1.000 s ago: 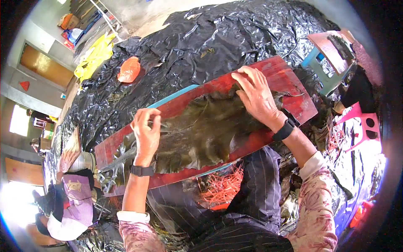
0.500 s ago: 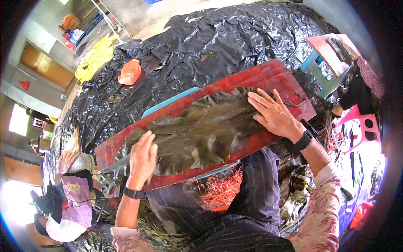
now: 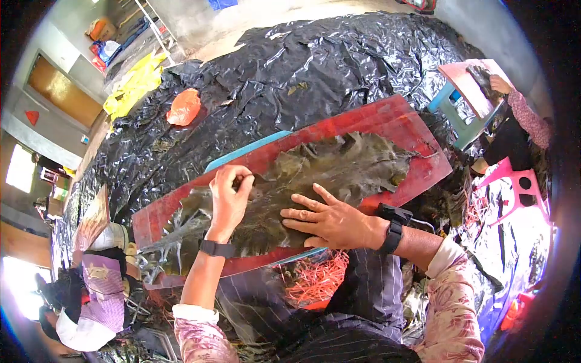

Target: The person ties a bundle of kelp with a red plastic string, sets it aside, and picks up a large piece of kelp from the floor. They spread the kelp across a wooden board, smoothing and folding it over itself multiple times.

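Observation:
A wide, wrinkled brown-green sheet (image 3: pixel 327 163), which looks like wet kelp, lies spread along a red board (image 3: pixel 417 142). My left hand (image 3: pixel 229 196) is closed in a pinch at the sheet's far edge, left of the middle; the fingertips are partly hidden. Flat on the sheet's near half rests my right hand (image 3: pixel 330 221), its fingers spread and nothing gripped. The sheet's left end hangs in shiny folds near the board's left edge. The board lies across my lap, with a blue edge (image 3: pixel 248 151) showing under its far side.
Black plastic sheeting (image 3: pixel 327 66) covers the floor. Red plastic strips (image 3: pixel 318 278) sit below the board. An orange bag (image 3: pixel 183 107) lies beyond it. At right, another person's hand (image 3: pixel 500 84) touches dark material on a small table (image 3: pixel 460 78), near a pink stool (image 3: pixel 520 184). Another person (image 3: pixel 100 296) sits at left.
My right hand has moved left and nearer to me across the sheet. The left hand went from flat to pinched at the far edge. A co-worker's hand has appeared at right.

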`<state>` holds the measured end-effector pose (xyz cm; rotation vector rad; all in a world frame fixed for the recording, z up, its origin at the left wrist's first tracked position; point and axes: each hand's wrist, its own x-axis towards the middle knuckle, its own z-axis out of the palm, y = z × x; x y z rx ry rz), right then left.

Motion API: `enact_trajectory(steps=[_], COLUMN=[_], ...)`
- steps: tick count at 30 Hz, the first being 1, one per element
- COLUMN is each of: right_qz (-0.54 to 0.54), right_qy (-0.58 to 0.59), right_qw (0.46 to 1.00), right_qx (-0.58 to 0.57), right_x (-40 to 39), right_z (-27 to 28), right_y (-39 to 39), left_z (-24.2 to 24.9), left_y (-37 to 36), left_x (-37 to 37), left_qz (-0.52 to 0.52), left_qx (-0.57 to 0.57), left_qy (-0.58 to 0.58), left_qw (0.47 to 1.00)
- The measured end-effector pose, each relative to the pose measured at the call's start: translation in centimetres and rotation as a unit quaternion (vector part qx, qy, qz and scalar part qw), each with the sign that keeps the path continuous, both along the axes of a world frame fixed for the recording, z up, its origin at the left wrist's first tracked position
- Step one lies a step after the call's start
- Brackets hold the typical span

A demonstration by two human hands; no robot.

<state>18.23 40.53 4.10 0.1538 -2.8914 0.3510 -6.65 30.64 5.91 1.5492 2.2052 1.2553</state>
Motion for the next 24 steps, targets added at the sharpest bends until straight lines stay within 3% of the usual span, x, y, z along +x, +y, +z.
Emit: enact_trajectory(steps=[2,4,6,8,9,10,13,14,16,18,20,21,22,24], right_qz=[0.003,0.004,0.002,0.005,0.003,0.001,0.001,-0.001,-0.005,-0.005,-0.007,-0.002,0.002,-0.01], right_qy=[-0.007,-0.011,-0.011,-0.01,-0.009,-0.014,-0.019,-0.02,-0.019,-0.02,-0.024,-0.013,-0.018,-0.028], right_qw=[1.0,1.0,1.0,1.0,1.0,1.0,1.0,1.0,1.0,1.0,1.0,1.0,1.0,0.999], right_qx=[-0.002,-0.005,-0.004,-0.002,-0.002,-0.005,-0.006,-0.003,0.001,0.004,0.016,0.011,0.006,0.025], right_x=[0.2,0.2,0.1,0.1,0.1,0.2,0.2,0.2,0.2,0.3,0.2,0.1,0.2,0.9], right_z=[0.2,0.1,0.1,0.0,0.1,0.1,0.0,0.0,0.0,0.0,0.0,0.0,0.1,0.6], right_y=[0.1,0.1,0.1,0.1,0.0,0.0,-0.2,-0.1,-0.1,0.0,-0.1,-0.1,0.1,0.2], left_z=[1.0,1.3,1.4,1.9,1.8,1.7,-0.4,-0.9,-0.8,0.3,1.8,1.7,0.4,-0.1], left_y=[0.0,-0.1,-0.7,-1.2,-1.3,-1.6,-1.5,-1.4,-1.3,-2.0,-3.2,-3.9,-4.3,-4.6], left_x=[-0.2,-1.5,-1.9,-0.7,-0.3,0.3,1.4,1.1,0.8,1.1,2.6,3.5,3.5,2.4], left_qz=[-0.035,0.024,0.089,0.066,-0.012,-0.068,-0.077,-0.077,0.056,0.071,-0.064,-0.125,-0.152,-0.107], left_qx=[0.126,0.119,0.118,0.087,0.073,-0.017,-0.191,-0.188,-0.155,-0.146,-0.108,-0.143,-0.189,-0.182], left_qy=[0.0,0.116,0.12,0.218,0.252,0.249,0.269,0.27,0.276,0.241,0.295,0.266,0.24,0.279], left_qw=[0.991,0.986,0.982,0.97,0.965,0.966,0.941,0.941,0.947,0.957,0.947,0.945,0.94,0.937])
